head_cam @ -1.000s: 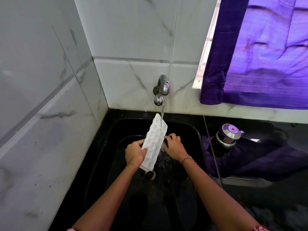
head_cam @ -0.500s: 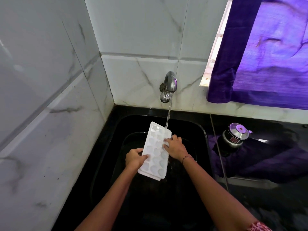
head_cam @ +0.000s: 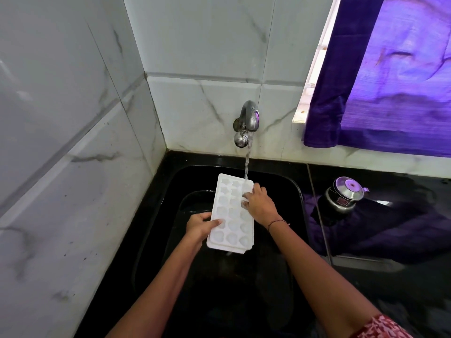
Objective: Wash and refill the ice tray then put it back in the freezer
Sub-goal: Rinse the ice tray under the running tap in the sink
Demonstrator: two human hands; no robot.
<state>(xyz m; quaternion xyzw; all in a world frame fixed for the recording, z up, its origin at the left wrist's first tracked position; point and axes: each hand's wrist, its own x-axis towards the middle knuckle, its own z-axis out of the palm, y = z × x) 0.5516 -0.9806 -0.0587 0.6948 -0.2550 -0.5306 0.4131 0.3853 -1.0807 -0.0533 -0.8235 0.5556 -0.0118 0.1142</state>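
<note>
Marble-look wall tiles (head_cam: 73, 118) are filling the left & back. A purple curtain (head_cam: 390, 81) is hanging top right. A black counter (head_cam: 390, 276) is running along the R side, w/ a black sink (head_cam: 299, 191) set into it.

The white ice tray (head_cam: 231, 215) is being held over the sink, cups facing up, far end sitting under the tap (head_cam: 247, 120).

L hand (head_cam: 199, 226) is gripping the tray's left long edge near the close end, fingers curling round the edge, thumb lying across the top. R hand (head_cam: 260, 204) is reaching over the right edge near the far end, fingers bent & slightly spread, tips pressing on the cups; thumb hidden, can't tell where it is.

A lidded steel pot (head_cam: 345, 193) is standing on the counter, well apart from the tray. Water (head_cam: 247, 164) is running from the tap onto the tray's far R corner, just beside the R fingertips. A thin bracelet (head_cam: 275, 222) is circling the R wrist.
</note>
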